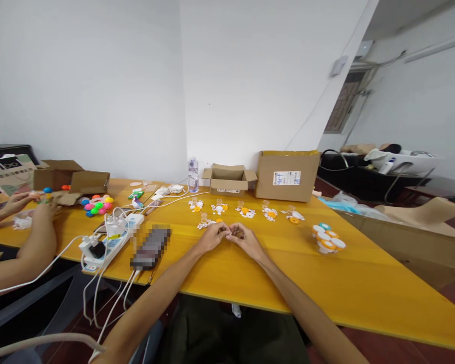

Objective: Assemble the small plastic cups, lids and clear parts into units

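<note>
My left hand (213,237) and my right hand (247,242) meet above the yellow table, fingertips pinched together. Between them is a small whitish piece (228,233), too tiny to name exactly. Just beyond my left hand lies a pile of small white parts (206,224) with a clear cup (203,217) and an orange ring (219,220). Farther back runs a row of similar piles, such as white and orange parts (246,212) and another group (270,215). To the right stands a cluster of clear containers with white, orange and teal lids (327,237).
An open carton (228,181), a larger box (286,177) and a water bottle (193,174) line the wall. At left are a power strip (114,242) with cables, a phone (151,247), and colourful balls (97,205). Another person's hands (45,210) work at far left.
</note>
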### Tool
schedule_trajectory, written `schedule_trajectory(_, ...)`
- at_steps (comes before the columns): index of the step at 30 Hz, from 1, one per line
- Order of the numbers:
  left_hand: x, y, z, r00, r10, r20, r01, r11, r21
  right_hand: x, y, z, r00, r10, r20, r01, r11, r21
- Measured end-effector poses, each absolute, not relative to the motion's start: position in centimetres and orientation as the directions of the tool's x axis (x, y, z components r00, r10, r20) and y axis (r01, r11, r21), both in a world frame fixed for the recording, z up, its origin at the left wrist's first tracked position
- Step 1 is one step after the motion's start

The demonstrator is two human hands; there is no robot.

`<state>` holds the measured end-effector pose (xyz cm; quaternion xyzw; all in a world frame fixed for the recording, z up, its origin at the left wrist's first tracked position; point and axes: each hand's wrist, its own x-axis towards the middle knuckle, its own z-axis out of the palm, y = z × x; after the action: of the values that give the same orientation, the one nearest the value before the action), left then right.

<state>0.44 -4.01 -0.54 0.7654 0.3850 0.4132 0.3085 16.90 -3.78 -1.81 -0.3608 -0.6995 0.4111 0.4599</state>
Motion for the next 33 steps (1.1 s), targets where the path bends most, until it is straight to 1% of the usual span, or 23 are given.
schedule_trajectory(7,0.46,-3.95,-0.48,0.346,0.842,0.413,0.326,-0.521,0.789,16.82,-3.74,-1.67,-0.323,0.892,0.316,0.078,0.358,-0.931)
schedule_trajectory(16,0.49,-4.15,-0.27,0.344,0.850,0.398,0.331,-0.507,0.796,16.98,-3.56,-1.82,-0.333,0.889,0.314,0.089,0.361,-0.928)
schedule_trajectory(21,0.40,-4.14,-0.34,0.344,0.857,0.383,0.339,-0.494,0.801,16.88,-3.63,-1.70,-0.319,0.890,0.326,0.084,0.370,-0.925)
schedule_trajectory(27,0.41,-4.05,-0.46,0.341,0.857,0.387,0.304,-0.490,0.817,16.90,-3.59,-1.87,-0.291,0.900,0.326,0.109,0.369,-0.923)
schedule_trajectory(33,0.39,-4.00,-0.46,0.332,0.862,0.383,0.328,-0.486,0.810,17.01,-3.64,-1.74,-0.278,0.905,0.322,0.116,0.365,-0.924)
